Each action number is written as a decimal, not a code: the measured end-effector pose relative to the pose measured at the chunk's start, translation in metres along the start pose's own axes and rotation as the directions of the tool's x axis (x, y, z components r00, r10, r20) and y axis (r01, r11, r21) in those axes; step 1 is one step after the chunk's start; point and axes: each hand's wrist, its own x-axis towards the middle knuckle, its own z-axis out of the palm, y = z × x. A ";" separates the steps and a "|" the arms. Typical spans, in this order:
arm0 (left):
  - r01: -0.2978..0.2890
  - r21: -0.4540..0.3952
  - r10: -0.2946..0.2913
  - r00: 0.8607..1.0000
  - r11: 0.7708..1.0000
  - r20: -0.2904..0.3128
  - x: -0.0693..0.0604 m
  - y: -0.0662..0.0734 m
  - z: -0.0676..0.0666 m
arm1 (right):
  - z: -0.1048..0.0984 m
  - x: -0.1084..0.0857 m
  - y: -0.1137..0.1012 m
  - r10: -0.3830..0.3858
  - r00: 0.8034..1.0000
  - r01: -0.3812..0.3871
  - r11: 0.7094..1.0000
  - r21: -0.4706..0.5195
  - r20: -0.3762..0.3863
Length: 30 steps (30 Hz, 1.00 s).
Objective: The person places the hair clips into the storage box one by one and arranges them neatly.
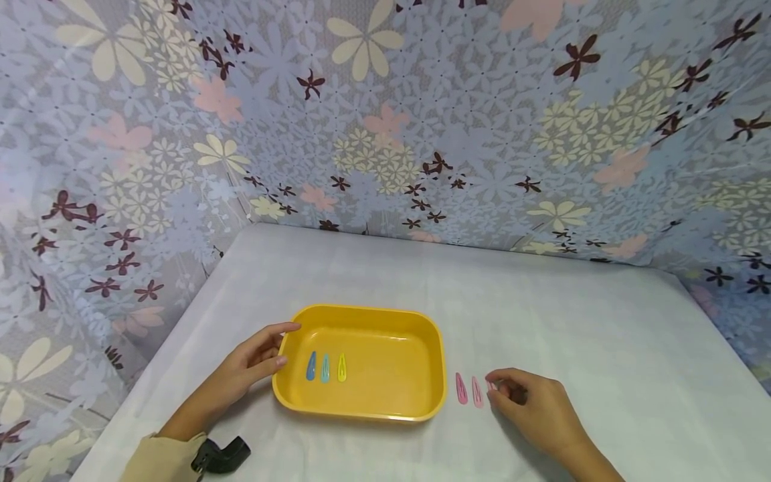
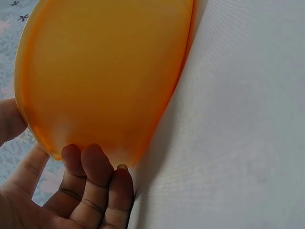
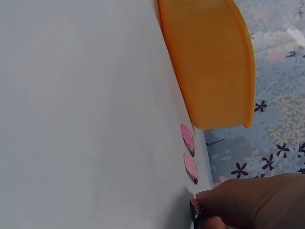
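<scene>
Flowered fabric (image 1: pixel 385 120) stands behind a desk (image 1: pixel 572 321) covered in white. On it sits a yellow tray (image 1: pixel 391 375), its left end gripped by the left hand's (image 1: pixel 249 358) fingers. To its right, the right hand's (image 1: pixel 539 408) fingers pinch a pink hair clip (image 1: pixel 491 386) beside two pink clips (image 1: pixel 461 389). Three clips, blue (image 1: pixel 311 367), light blue (image 1: pixel 326 369) and yellow (image 1: pixel 342 368), lie inside.

Flower-patterned backdrop (image 1: pixel 421 120) beyond a white tabletop (image 1: pixel 572 314)

A long, light tan cloth sleeve (image 1: pixel 161 458) covers part of the left arm (image 1: pixel 201 405). A small, bent black piece (image 1: pixel 224 458) sits by its edge.
</scene>
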 end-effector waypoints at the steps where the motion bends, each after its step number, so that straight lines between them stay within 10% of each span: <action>1: -0.004 -0.001 0.004 1.000 1.000 0.001 0.000 0.000 0.000 | 0.000 0.000 0.000 0.014 1.000 -0.014 1.000 0.002 0.009; 30: -0.063 -0.013 0.063 0.998 0.998 0.021 -0.001 0.000 0.000 | -0.005 0.001 0.000 0.125 0.989 -0.128 0.991 0.039 0.082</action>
